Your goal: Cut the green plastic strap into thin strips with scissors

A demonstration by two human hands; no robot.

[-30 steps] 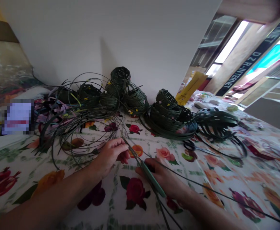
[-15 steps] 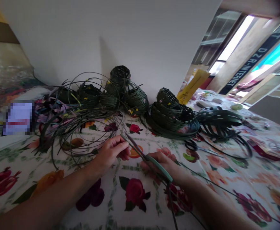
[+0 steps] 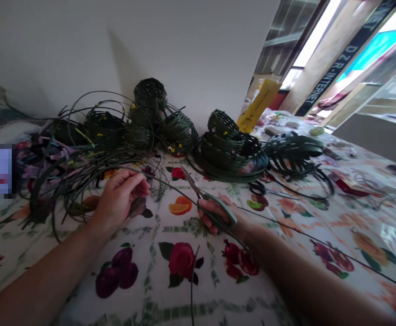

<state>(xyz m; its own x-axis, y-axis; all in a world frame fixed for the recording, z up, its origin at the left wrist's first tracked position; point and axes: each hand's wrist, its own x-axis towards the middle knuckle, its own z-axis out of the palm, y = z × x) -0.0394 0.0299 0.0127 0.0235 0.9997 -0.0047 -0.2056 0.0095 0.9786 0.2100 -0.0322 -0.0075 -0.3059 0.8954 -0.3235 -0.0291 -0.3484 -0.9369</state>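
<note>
My left hand (image 3: 125,190) pinches a thin dark green weaving strip (image 3: 174,186) between thumb and fingertips. The strip slants down to the right and passes under my right hand (image 3: 218,215). That hand is closed round the pale green handles of a pair of scissors (image 3: 220,203), whose blades point up and left, nearly together. Another short strip (image 3: 192,290) stands out below, near the printed rose. A long thin strip (image 3: 320,241) runs from beside my right wrist to the right edge. Loose coils of strips (image 3: 92,176) lie left of and behind my left hand.
Small dark green woven baskets (image 3: 177,131) sit along the wall, more of them stacked (image 3: 225,149) to the right. Black-handled scissors (image 3: 258,188) lie near a half-woven piece (image 3: 294,151). A yellow packet (image 3: 257,106) leans behind. A fruit-patterned cloth (image 3: 170,231) covers the table.
The view has turned right. My left hand has drawn away leftward from the scissors, leaving a longer span of strip between the hands. The scissors remain in my right hand.
</note>
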